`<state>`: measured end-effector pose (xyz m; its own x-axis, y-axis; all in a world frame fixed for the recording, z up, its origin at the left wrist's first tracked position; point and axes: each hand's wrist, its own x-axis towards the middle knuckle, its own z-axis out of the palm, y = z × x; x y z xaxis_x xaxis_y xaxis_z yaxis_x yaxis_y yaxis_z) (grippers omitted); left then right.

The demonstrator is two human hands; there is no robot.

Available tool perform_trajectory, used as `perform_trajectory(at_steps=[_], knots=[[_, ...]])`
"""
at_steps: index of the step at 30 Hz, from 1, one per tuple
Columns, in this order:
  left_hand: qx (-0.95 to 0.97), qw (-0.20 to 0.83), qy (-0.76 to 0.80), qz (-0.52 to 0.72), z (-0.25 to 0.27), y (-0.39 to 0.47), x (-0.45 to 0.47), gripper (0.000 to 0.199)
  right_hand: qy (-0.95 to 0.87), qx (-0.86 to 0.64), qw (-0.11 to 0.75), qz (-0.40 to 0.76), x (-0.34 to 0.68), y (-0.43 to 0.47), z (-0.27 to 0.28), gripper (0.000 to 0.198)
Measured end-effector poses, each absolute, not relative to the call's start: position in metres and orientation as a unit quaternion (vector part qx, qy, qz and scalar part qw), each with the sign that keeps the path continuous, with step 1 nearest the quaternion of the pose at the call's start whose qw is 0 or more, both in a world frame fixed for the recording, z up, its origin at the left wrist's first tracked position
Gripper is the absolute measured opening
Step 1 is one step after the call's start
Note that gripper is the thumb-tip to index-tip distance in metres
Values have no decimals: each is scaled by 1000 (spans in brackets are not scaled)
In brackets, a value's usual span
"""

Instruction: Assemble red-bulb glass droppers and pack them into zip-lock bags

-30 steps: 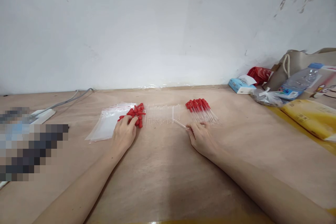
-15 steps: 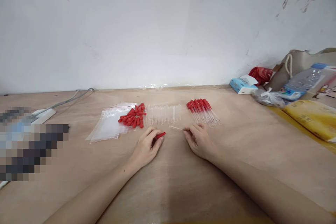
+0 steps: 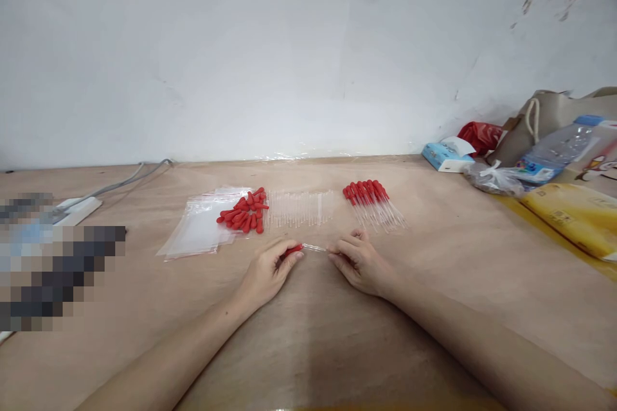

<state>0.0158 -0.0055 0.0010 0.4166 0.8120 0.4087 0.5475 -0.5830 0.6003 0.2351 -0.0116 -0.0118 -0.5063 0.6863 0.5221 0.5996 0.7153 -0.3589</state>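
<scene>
Between the thumb and fingers of my left hand (image 3: 272, 270) is a red rubber dropper bulb (image 3: 295, 248), its open end facing right. My right hand (image 3: 359, 264) pinches a thin clear glass dropper tube (image 3: 314, 246) by its right part. The tube's left end meets the mouth of the bulb; how far in it sits I cannot tell. Beyond my left hand lies a pile of red bulbs (image 3: 243, 212). A row of clear tubes (image 3: 301, 207) is spread behind the gap between my hands. Several droppers with red bulbs on them (image 3: 373, 202) lie together beyond my right hand.
Clear plastic bags (image 3: 197, 225) lie partly under the loose bulbs. A power strip with a grey cable (image 3: 81, 209) is at the left, near a blurred-out patch. At the right stand a tissue pack (image 3: 446, 159), a knotted plastic bag (image 3: 496, 178) and a yellow packet (image 3: 571, 215).
My right hand has shifted slightly left and down with the tube. The tube, apart from the bulb before, now touches its mouth. My left hand has barely moved.
</scene>
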Motion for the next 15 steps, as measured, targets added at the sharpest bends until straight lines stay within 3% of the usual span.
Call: perform_trajectory(at_steps=[8, 15], knots=[[853, 195, 340, 343, 1, -7, 13, 15, -882, -341, 308, 103, 246, -4, -10, 20], [878, 197, 316, 299, 3, -8, 13, 17, -887, -333, 313, 67, 247, -4, -8, 21]])
